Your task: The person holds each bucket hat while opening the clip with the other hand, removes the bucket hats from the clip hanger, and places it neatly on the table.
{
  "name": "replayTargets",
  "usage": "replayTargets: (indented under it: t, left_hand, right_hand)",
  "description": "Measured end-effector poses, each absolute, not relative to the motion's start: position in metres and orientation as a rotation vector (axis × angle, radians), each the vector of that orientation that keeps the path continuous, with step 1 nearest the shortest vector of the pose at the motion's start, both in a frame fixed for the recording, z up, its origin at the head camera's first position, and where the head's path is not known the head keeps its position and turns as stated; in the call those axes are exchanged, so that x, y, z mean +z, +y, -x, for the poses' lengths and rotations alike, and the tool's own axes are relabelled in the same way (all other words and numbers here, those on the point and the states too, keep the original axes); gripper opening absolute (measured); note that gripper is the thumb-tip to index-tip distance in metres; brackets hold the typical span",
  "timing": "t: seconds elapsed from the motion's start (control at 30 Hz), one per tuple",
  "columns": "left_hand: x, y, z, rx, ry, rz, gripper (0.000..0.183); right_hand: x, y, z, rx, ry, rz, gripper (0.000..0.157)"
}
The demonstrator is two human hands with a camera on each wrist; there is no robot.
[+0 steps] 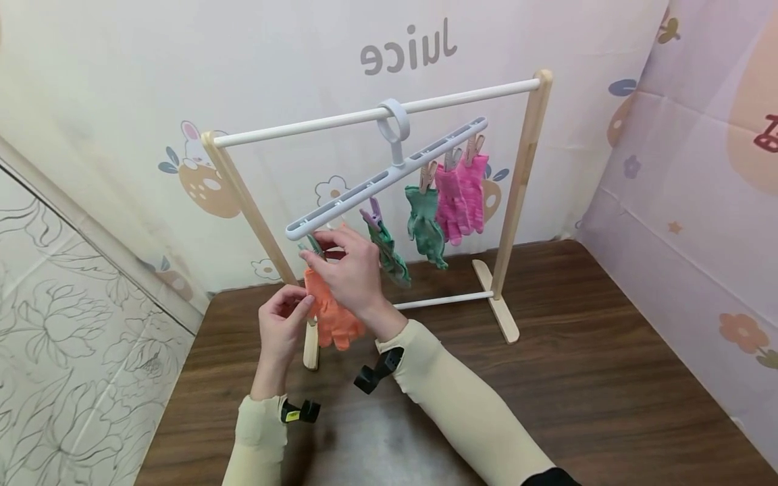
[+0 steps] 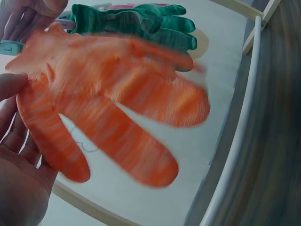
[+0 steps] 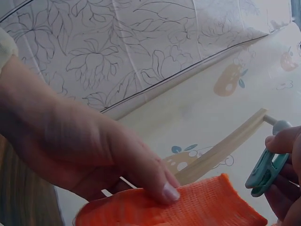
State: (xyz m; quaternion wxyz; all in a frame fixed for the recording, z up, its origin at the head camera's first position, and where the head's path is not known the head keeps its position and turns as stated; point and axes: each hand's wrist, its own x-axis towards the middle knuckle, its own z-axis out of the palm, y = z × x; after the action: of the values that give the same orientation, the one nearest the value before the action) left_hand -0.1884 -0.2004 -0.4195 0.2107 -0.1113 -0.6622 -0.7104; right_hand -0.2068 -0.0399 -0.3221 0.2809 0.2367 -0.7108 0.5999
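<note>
My left hand [image 1: 281, 327] pinches an orange knit glove [image 2: 108, 89] near its cuff, thumb on the near side. The glove's fingers hang down in the head view. Beside it, my right hand [image 1: 357, 273] holds a teal clothespin [image 3: 267, 173] under the left end of a grey bar hanger [image 1: 343, 204]. In the right wrist view the clothespin is apart from the glove's cuff. The hanger's ring loops over the white rod [image 1: 316, 124] of a wooden rack.
Clipped along the hanger are a green glove [image 1: 392, 255] on a purple clothespin [image 1: 373, 214], another green glove [image 1: 427, 226] and two pink gloves [image 1: 474, 192]. The rack's right post [image 1: 523, 179] stands on a brown wooden table [image 1: 583, 364]. Printed curtains hang behind.
</note>
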Motion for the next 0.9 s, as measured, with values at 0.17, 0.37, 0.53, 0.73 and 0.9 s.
replayTargets:
  t: [0.17, 0.37, 0.53, 0.73, 0.9]
  left_hand:
    - [-0.427, -0.206, 0.184, -1.979, -1.873, 0.239, 0.005]
    - [-0.434, -0.213, 0.177, -1.955, -1.892, 0.169, 0.009]
    - [-0.443, -0.221, 0.170, -1.968, -1.891, 0.097, 0.007]
    - [-0.455, -0.229, 0.157, -2.006, -1.867, 0.000, 0.005]
    - [-0.464, -0.238, 0.139, -1.991, -1.923, -0.112, 0.007]
  right_hand:
    - [-0.322, -0.041, 0.207, 1.619, -1.907, -0.637, 0.029]
    - [-0.322, -0.041, 0.210, 1.587, -1.910, -0.645, 0.033]
    - [-0.323, -0.042, 0.214, 1.565, -1.900, -0.660, 0.034]
    - [-0.324, -0.041, 0.215, 1.542, -1.884, -0.664, 0.034]
    - [-0.324, -0.042, 0.214, 1.522, -1.893, -0.681, 0.035]
